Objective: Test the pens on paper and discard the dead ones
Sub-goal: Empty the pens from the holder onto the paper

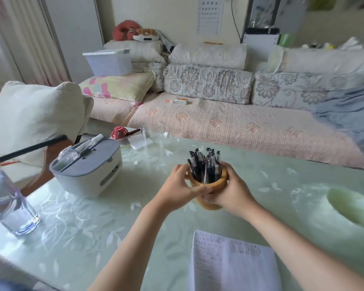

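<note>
A wooden pen cup (pixel 215 184) stands near the middle of the glass table, tilted a little toward me. Several dark pens (pixel 205 164) stick up out of it. My left hand (pixel 181 191) wraps the cup's left side, thumb across its front. My right hand (pixel 233 192) clasps its right side and base. A sheet of paper (pixel 231 263) with printed or written rows lies flat at the table's near edge, below my right forearm.
A grey-and-white lidded box (pixel 88 171) sits left of the cup. A clear water bottle (pixel 8 204) stands at the far left. An empty glass (pixel 153 137) is behind the cup. A pale green blurred object (pixel 353 206) lies at right. A sofa lies beyond the table.
</note>
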